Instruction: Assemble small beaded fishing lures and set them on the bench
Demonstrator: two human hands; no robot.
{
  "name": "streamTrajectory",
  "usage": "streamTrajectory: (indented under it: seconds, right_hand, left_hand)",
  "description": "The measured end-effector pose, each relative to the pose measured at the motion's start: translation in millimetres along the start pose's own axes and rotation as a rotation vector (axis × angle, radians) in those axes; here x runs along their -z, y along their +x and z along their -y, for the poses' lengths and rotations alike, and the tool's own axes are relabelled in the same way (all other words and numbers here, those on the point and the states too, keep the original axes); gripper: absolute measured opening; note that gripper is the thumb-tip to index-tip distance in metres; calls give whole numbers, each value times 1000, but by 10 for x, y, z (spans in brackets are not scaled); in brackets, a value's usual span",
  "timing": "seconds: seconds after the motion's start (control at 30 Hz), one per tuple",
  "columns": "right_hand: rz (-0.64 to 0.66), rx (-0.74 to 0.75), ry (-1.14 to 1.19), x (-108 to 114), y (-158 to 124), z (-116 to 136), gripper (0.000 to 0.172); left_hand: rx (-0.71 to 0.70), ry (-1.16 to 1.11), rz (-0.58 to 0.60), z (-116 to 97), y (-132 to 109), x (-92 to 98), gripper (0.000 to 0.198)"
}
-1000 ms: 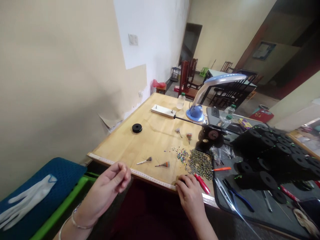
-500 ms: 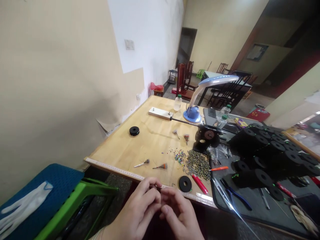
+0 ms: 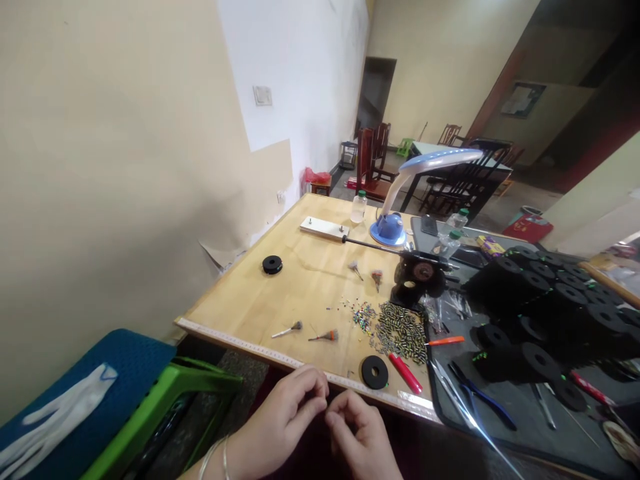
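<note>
The left hand (image 3: 286, 413) and right hand (image 3: 364, 437) had just drawn slightly apart, fingertips pinched, their hold too small to tell, suggesting fine work underway.

Disc by the table edge (image 3: 367, 380): matt black. Farther disc (image 3: 273, 269): black. Small cylindrical parts (image 3: 403, 333): banded black and yellowish. Beads (image 3: 363, 315): mixed, with blue, green, yellow and white showing. Tube (image 3: 405, 373): red. Slim tool (image 3: 447, 340): orange. Pliers (image 3: 493, 405): handles are blue. Brush (image 3: 327, 336): carries an orange band. Tabletop (image 3: 240, 300): pale honey wood. Edge strip (image 3: 225, 337): white, dark-ticked. Mat (image 3: 565, 427): dark grey. Lamp (image 3: 390, 230): blue and white. Glove (image 3: 70, 413): white, blue-trimmed. Stool (image 3: 150, 397): bright green. Bangles (image 3: 225, 460): silvery.
</note>
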State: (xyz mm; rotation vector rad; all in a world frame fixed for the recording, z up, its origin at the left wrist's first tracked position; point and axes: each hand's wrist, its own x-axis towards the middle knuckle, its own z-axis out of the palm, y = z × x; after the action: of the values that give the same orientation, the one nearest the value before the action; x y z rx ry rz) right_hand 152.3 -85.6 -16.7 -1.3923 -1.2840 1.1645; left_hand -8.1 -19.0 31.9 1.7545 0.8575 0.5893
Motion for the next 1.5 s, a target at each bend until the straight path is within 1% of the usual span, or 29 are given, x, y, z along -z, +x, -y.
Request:
streamTrajectory:
  seconds: [0.03,0.13,0.17,0.2,0.23,0.27,0.3,0.37,0.43,0.5,0.6,0.7,0.77,0.83,0.93,1.0,1.07,1.13,1.2,1.27,1.33,1.37,1.43,1.47,1.5]
  right_hand:
    - [-56,31,-31,37,-4,3,22]
    - [-285,103,-132,157,-17,66,17]
    - [-342,107,-124,183,-15,103,18]
    - [-370,103,-88,196,-8,144,21]
    - [-364,94,-27,193,6,186,24]
    - [-329,78,52,173,26,225,27]
    - [-267,51,142,138,51,258,31]
    - [-101,-26,327,37,106,293,38]
    - [40,-97,460,-73,152,284,44]
    - [104,-151,501,-158,175,244,43]
    - [85,-183,393,-206,169,171,36]
    - [43,-91,175,-186,144,108,32]
    - [39,-39,90,-166,133,64,32]
    - [22,-83,122,-149,130,10,35]
    - [-64,-239,266,-129,134,-83,46]
    - [-116,-295,321,-117,133,-140,52]
    - [-145,-305,348,-110,122,-185,54]
    - [-158,-307,370,-111,104,-219,54]
    - [-169,-310,388,-116,84,-245,53]
    - [-179,-309,406,-122,69,-266,52]
    - [-187,-306,425,-129,66,-277,51]
    - [-190,-305,435,-134,68,-277,50]
    - [-188,-308,449,-148,77,-264,48]
    - [-184,-312,451,-159,82,-254,48]
    - [-178,-320,452,-171,86,-241,48]
  left_hand:
    - [9,-16,-19,7,8,15,13]
    - [35,-73,-75,25,25,68,16]
    - [43,-91,-87,29,29,83,16]
    - [52,-106,-94,31,30,93,16]
    - [61,-118,-100,32,29,98,15]
    - [67,-122,-107,32,26,99,15]
    - [70,-118,-117,32,21,96,16]
    - [54,-83,-141,36,8,83,16]
    - [20,-22,-169,48,-7,68,16]
    - [-8,25,-189,69,-18,57,15]
    - [-2,28,-173,94,-22,48,15]
    - [7,12,-102,94,-10,53,13]
    - [-4,34,-84,101,15,85,13]
    - [-17,114,-146,142,71,147,13]
    - [-20,354,-350,294,229,266,8]
    - [-2,540,-440,436,364,328,12]
    - [43,656,-453,574,488,366,11]
    - [74,671,-434,672,567,388,8]
    - [79,638,-417,710,578,399,11]
    - [67,596,-391,697,514,385,12]
    - [77,426,-322,657,390,319,12]
    - [107,244,-266,637,316,263,13]
    - [209,-174,-135,611,168,116,18]
    - [258,-336,-90,606,104,35,23]
    - [294,-456,-73,607,50,-44,26]
